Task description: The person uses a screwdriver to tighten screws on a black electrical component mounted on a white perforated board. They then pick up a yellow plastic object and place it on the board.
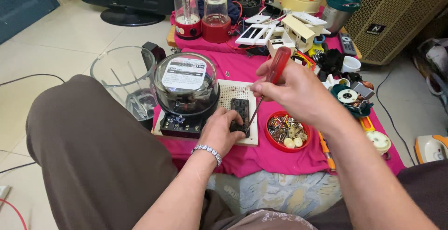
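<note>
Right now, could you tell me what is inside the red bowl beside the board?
The red bowl holds mixed small screws and metal parts, plus pale round pieces. Its bottom is covered by them.

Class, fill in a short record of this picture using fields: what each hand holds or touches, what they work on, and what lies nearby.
Left hand: rests on the small black socket block, steadying it.
Right hand: grips a red-handled screwdriver, tip down at the block.
Base: white perforated board on a pink cloth.
Also on board: glass-domed electricity meter.
Right of board: round red dish of screws and small parts.
Left of meter: clear plastic blender jug.
</note>
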